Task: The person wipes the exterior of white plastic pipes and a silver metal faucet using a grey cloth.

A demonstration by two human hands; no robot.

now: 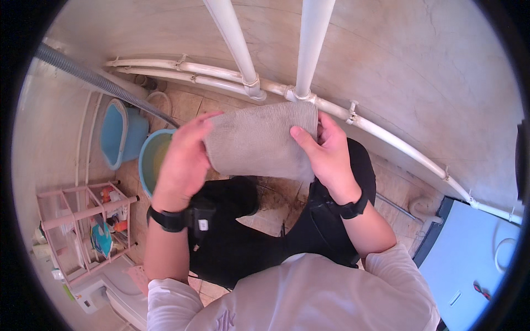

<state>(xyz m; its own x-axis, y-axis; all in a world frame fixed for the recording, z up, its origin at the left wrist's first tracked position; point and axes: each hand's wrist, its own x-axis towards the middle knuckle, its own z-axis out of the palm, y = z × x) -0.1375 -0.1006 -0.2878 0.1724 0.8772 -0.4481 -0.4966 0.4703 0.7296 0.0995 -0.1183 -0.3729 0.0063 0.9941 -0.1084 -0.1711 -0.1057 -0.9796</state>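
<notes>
One grey cloth (251, 143) is held up over the legs (226, 243). The right hand (329, 153) pinches its right end, thumb in front; the left hand (185, 154) meets the opposite end, blurred, its closure unclear. The ribbed fabric looks light, soft, hardly slippery or fragile; its ends seem best to grasp.

1. Hands: two, left hand (185, 151) and right hand (328, 157).
2. Ribbed cloth (254, 140): one.
3. Wristbands (353, 207): two.
4. Round basin (144, 165): one.
5. Deep tub (135, 132): one.
6. Upright pipes (314, 49): two.
7. Corrugated hose (99, 79): one.
8. Rack (91, 213): one.
</notes>
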